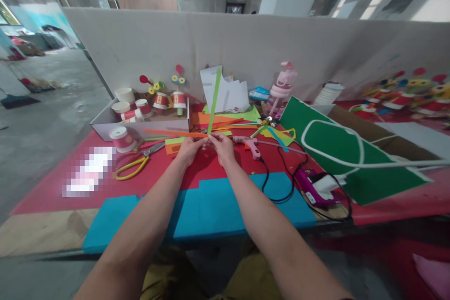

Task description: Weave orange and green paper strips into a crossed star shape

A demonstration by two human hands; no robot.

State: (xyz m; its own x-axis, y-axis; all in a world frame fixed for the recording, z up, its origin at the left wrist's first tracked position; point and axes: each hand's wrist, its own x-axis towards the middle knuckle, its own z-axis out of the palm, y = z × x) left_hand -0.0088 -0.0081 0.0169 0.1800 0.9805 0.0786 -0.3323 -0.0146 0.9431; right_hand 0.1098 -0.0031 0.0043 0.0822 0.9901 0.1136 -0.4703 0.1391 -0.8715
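Observation:
Both my hands meet over the red table covering, fingertips pinched close together. My left hand (191,148) is closed on the end of an orange paper strip (168,133) that reaches out to the left. Between the fingers of my right hand (222,146) is the lower end of a light green paper strip (214,101), which stands up and slightly tilted. The strips' ends come together at my fingertips; whether they are joined is hidden. Just right of my right hand lies a pink glue gun (251,146). Yellow-handled scissors (135,165) rest to the left.
A white box (140,129) holds paper cups and cup figures; another cup (121,139) stands before it. Blue sheets (211,211) line the front edge. On the right are a green board (323,145), a purple power block (314,190), cables and a pink bottle (283,84).

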